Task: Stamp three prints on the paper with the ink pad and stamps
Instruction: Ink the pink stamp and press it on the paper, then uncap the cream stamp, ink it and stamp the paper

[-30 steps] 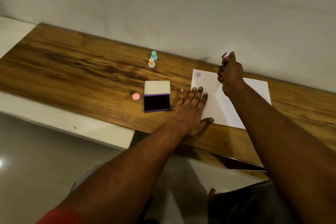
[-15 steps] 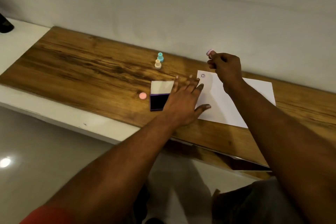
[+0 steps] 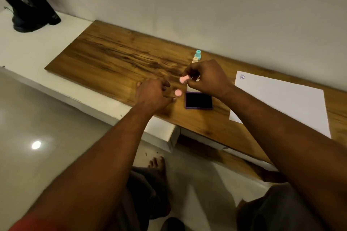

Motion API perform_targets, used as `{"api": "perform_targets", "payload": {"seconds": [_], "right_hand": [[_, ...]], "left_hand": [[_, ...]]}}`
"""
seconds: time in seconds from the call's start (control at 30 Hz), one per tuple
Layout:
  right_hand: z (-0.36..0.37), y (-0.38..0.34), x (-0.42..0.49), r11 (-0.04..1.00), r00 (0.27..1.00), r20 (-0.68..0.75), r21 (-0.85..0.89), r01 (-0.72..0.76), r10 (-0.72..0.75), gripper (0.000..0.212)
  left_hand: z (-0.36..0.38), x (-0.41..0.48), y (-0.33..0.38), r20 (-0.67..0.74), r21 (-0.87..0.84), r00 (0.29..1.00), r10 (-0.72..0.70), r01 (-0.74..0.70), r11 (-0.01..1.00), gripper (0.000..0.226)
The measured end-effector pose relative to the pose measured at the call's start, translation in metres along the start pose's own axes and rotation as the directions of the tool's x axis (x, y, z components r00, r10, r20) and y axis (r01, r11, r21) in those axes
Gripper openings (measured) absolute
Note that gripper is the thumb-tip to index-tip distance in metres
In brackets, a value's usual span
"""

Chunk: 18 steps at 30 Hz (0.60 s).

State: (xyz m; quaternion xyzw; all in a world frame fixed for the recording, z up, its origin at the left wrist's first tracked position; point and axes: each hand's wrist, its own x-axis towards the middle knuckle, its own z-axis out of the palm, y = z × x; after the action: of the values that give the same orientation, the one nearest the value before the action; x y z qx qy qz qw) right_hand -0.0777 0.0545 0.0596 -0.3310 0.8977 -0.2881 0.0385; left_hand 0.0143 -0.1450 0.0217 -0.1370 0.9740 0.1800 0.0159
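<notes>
Pinching pink stamp [image 3: 183, 79], right hand [image 3: 207, 78] hides ink pad [image 3: 199, 100] lid; left hand [image 3: 152, 93] loosely spread beside pink cap [image 3: 177, 92].

Pink stamp [image 3: 183, 79] tilted above open ink pad [image 3: 198, 100]; paper [image 3: 281, 99] bears one print [image 3: 242, 76].

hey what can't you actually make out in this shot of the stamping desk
Head view only:
- Print on the paper: too small to read.
- Ink pad lid: hidden behind the right hand.
- Cream stamp: base hidden by that hand.
- Pink stamp: blurred, face unreadable.
</notes>
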Motion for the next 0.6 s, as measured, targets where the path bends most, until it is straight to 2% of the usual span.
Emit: {"api": "perform_targets", "payload": {"seconds": [0.23, 0.6], "right_hand": [[0.018, -0.011, 0.007, 0.976, 0.993, 0.112, -0.211, 0.051, -0.027, 0.027], [0.027, -0.014, 0.003, 0.941, 0.986, 0.163, -0.326, 0.094, -0.042, 0.028]], "left_hand": [[0.018, -0.009, 0.0, -0.063, 0.012, 0.997, 0.054, -0.053, 0.999, 0.051], [0.024, -0.008, 0.007, -0.092, 0.017, 0.993, 0.071, -0.07, 0.997, 0.039]]}}
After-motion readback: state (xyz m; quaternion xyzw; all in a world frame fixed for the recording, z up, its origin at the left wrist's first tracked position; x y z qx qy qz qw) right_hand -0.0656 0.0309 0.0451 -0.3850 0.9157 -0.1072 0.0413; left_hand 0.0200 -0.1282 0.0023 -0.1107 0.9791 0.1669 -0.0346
